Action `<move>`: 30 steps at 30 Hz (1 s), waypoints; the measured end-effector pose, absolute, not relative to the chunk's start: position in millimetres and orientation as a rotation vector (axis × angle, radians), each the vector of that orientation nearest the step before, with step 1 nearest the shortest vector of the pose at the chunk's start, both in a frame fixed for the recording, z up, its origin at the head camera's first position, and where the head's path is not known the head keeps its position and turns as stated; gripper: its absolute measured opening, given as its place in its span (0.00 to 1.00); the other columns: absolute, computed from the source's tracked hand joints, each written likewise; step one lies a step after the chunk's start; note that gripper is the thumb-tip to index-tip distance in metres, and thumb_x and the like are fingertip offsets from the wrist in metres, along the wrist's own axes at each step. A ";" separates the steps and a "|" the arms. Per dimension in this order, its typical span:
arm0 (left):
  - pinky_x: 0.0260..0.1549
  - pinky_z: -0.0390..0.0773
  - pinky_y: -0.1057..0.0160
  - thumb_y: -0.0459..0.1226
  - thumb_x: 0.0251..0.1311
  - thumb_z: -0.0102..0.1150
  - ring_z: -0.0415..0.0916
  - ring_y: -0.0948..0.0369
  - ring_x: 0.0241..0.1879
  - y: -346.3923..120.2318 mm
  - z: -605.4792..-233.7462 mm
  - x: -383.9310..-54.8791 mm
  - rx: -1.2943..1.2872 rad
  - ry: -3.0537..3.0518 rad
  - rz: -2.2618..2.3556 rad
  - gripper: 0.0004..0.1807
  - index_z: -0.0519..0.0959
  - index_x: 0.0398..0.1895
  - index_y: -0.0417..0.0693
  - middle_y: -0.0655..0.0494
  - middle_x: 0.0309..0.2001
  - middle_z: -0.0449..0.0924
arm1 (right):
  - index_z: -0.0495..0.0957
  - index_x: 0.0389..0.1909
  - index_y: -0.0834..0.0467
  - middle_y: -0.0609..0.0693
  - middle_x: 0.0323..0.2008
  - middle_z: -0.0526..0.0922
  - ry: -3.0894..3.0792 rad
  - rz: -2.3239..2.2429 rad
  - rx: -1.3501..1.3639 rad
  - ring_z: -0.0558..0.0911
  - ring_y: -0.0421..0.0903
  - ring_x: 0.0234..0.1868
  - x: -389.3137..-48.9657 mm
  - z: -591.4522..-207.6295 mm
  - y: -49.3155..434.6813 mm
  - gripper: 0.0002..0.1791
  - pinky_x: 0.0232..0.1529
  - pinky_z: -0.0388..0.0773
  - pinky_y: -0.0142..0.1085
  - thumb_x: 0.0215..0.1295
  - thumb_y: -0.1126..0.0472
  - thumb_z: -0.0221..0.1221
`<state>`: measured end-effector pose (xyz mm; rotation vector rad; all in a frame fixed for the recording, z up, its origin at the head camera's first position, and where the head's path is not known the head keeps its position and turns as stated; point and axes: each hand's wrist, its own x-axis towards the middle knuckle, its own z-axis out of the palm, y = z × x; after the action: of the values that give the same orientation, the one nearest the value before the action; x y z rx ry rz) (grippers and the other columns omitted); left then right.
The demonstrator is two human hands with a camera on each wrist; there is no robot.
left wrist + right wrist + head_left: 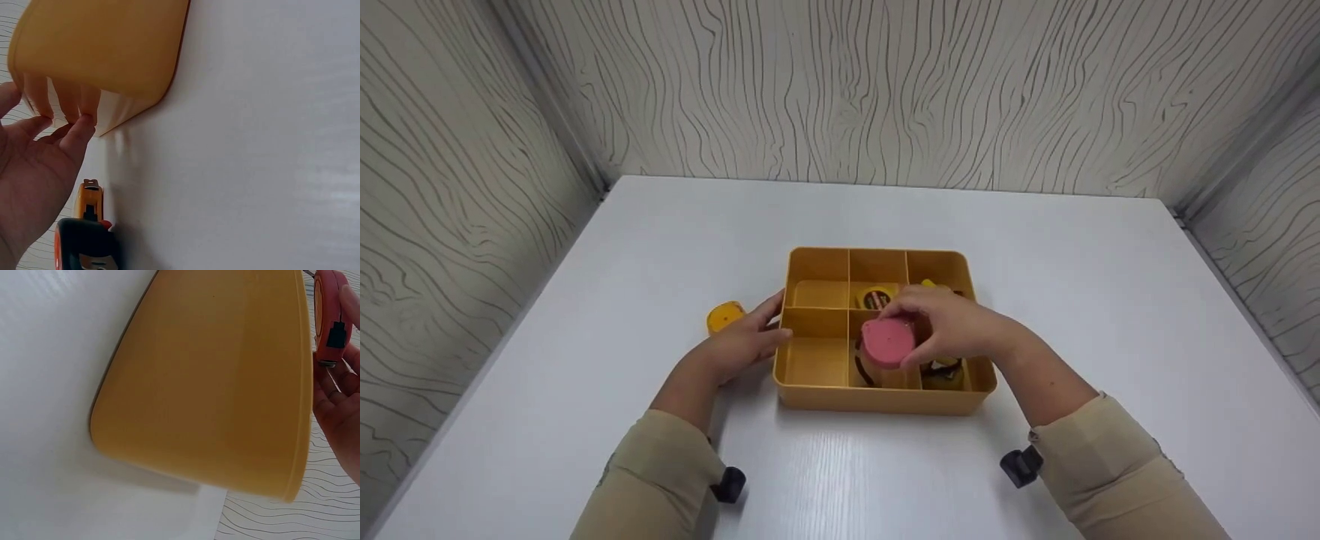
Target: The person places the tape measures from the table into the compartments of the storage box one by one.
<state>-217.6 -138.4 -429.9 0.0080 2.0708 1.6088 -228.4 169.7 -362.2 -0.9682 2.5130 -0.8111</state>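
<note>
While the right hand [956, 322] grips a pink tape measure [888, 342] between thumb and fingers, that tape measure hangs over the lower middle compartment of a yellow divided box [877, 400] at the frame's centre. On the box's left side, the left hand [739, 346] holds the wall, thumb over the rim. A yellow item with a black label [877, 299] lies in the upper middle compartment; a round yellow object [724, 316] sits left of the box on the white table [1110, 300].

The round pink tape measure [889, 343] is held above the yellow 6-compartment box [877, 400].
</note>
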 end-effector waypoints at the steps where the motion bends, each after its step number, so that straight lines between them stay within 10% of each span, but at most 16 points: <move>1: 0.61 0.61 0.54 0.51 0.55 0.58 0.51 0.62 0.67 -138.5 -430.6 -217.7 0.012 2.070 1.612 0.38 0.50 0.67 0.80 0.69 0.70 0.48 | 0.74 0.47 0.41 0.36 0.43 0.73 2.514 -0.804 -0.965 0.68 0.41 0.46 -228.0 -362.4 169.6 0.29 0.46 0.70 0.40 0.39 0.49 0.72; 30: 0.61 0.60 0.53 0.49 0.58 0.56 0.51 0.62 0.67 -136.7 -430.2 -217.3 -0.035 2.093 1.583 0.36 0.50 0.66 0.83 0.71 0.69 0.49 | 0.74 0.51 0.42 0.40 0.50 0.74 2.457 -0.853 -0.888 0.70 0.45 0.55 -229.5 -365.9 172.7 0.27 0.57 0.68 0.43 0.47 0.52 0.69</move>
<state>-217.3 -136.7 -430.2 -0.0349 2.0929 1.5826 -229.5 172.7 -365.9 -0.8877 2.4567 -0.8525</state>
